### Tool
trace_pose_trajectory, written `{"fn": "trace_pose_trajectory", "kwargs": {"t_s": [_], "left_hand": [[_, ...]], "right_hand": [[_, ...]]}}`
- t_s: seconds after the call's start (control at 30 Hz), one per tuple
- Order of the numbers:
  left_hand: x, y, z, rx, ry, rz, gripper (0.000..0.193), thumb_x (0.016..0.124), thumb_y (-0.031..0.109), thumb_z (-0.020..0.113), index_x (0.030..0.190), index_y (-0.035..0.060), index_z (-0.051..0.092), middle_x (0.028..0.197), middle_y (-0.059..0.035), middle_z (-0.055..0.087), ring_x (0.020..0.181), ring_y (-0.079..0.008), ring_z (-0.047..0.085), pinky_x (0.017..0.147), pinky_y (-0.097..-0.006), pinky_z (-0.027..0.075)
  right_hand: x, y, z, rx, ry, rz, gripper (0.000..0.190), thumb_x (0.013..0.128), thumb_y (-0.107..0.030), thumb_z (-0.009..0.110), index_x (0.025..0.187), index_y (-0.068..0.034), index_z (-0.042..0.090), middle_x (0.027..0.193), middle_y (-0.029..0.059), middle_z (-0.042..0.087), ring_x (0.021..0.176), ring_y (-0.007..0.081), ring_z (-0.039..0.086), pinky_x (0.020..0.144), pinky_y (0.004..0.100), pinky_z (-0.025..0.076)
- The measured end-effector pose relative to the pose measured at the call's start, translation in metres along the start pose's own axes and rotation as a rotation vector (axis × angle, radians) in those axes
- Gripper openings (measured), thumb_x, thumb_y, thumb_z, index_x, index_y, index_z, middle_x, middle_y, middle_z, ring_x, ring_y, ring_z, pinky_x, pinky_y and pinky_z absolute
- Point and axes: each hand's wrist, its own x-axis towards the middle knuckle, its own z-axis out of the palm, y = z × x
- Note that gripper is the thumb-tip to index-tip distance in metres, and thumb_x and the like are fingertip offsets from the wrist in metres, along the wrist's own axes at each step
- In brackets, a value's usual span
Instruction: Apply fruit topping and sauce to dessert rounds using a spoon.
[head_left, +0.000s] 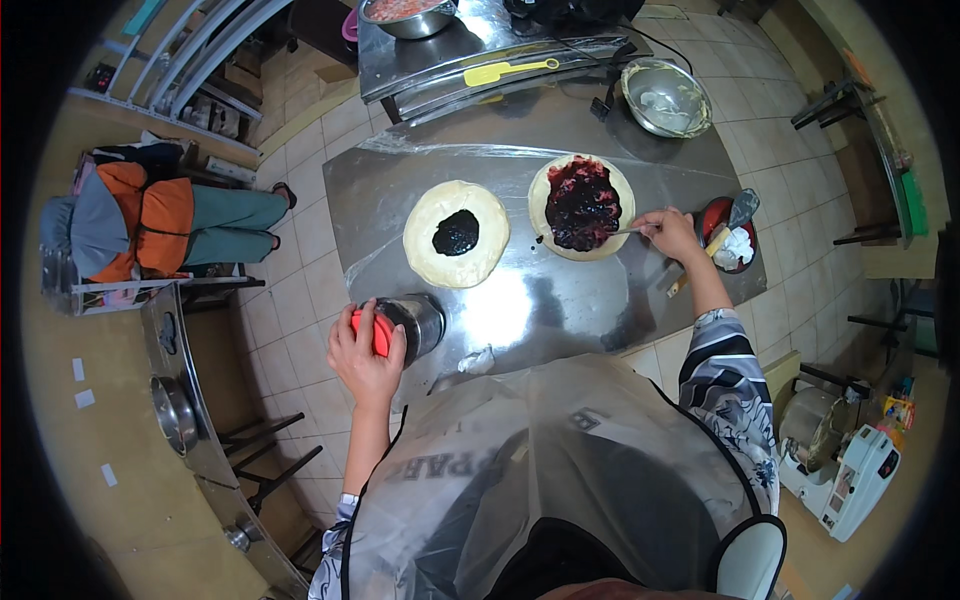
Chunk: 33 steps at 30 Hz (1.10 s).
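Note:
My left hand (369, 364) is curled over the red lid (382, 334) of a clear jar (422, 322) with dark contents, at the table's near left. Between its fingers, my right hand (670, 233) holds a thin metal utensil (631, 229), likely a spoon. Its far end touches the dark red fruit filling (581, 202) spread over a round pale cake layer (541, 196). The rim of that layer stays bare. To its left lies a second pale round layer (420, 238), with a small dark dollop of filling (456, 233) at its centre.
A red bowl (753, 264) at the right holds white cream and a spatula (742, 209). A smeared steel bowl (666, 97) stands at the far right corner. On the far table lies a yellow spatula (495, 73). Another person (161, 225) stands at the left.

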Motion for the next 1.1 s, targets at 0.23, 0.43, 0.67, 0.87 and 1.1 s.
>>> {"fn": "trace_pose_trajectory", "kwargs": {"t_s": [0.23, 0.43, 0.67, 0.87, 1.1], "left_hand": [[-0.001, 0.0, -0.002, 0.002, -0.011, -0.022, 0.046, 0.067, 0.033, 0.064, 0.108, 0.0152, 0.058, 0.113, -0.0105, 0.049, 0.105, -0.0299, 0.044, 0.085, -0.0426, 0.032], [0.0, 0.002, -0.003, 0.015, -0.025, -0.011, 0.046, 0.067, 0.03, 0.064, 0.11, 0.0156, 0.057, 0.116, -0.0098, 0.049, 0.106, -0.0296, 0.044, 0.084, -0.0421, 0.034], [0.0, 0.002, -0.004, 0.012, -0.022, -0.015, 0.046, 0.066, 0.03, 0.064, 0.109, 0.0152, 0.057, 0.116, -0.0094, 0.048, 0.107, -0.0293, 0.044, 0.085, -0.0424, 0.033], [0.001, 0.003, -0.002, -0.002, -0.017, -0.008, 0.046, 0.066, 0.029, 0.065, 0.108, 0.0144, 0.058, 0.114, -0.0098, 0.049, 0.106, -0.0291, 0.044, 0.086, -0.0422, 0.033], [-0.001, 0.001, -0.005, 0.0, -0.014, -0.013, 0.046, 0.065, 0.029, 0.065, 0.108, 0.0137, 0.058, 0.114, -0.0098, 0.049, 0.106, -0.0291, 0.044, 0.085, -0.0416, 0.033]], "right_hand": [[0.004, 0.009, -0.018, -0.132, 0.11, -0.053, 0.014, 0.078, -0.018, 0.058, 0.083, -0.026, 0.068, 0.088, -0.0059, 0.063, 0.097, 0.0187, 0.049, 0.083, 0.0402, 0.03], [0.028, -0.041, 0.013, -0.056, 0.044, -0.287, 0.012, 0.077, -0.021, 0.057, 0.084, -0.024, 0.068, 0.088, -0.0056, 0.064, 0.092, 0.0176, 0.051, 0.081, 0.0382, 0.032], [0.055, -0.037, 0.008, -0.053, 0.176, -0.14, 0.015, 0.077, -0.018, 0.056, 0.085, -0.024, 0.067, 0.088, -0.0011, 0.064, 0.094, 0.0196, 0.052, 0.081, 0.0401, 0.032], [0.051, -0.05, 0.027, 0.017, 0.134, -0.174, 0.015, 0.078, -0.019, 0.055, 0.085, -0.024, 0.067, 0.086, 0.0023, 0.063, 0.093, 0.0225, 0.054, 0.081, 0.0422, 0.033], [0.045, -0.04, 0.005, 0.066, 0.125, 0.066, 0.016, 0.079, -0.021, 0.055, 0.088, -0.023, 0.067, 0.09, 0.0031, 0.064, 0.092, 0.0224, 0.055, 0.081, 0.0423, 0.034]]}}
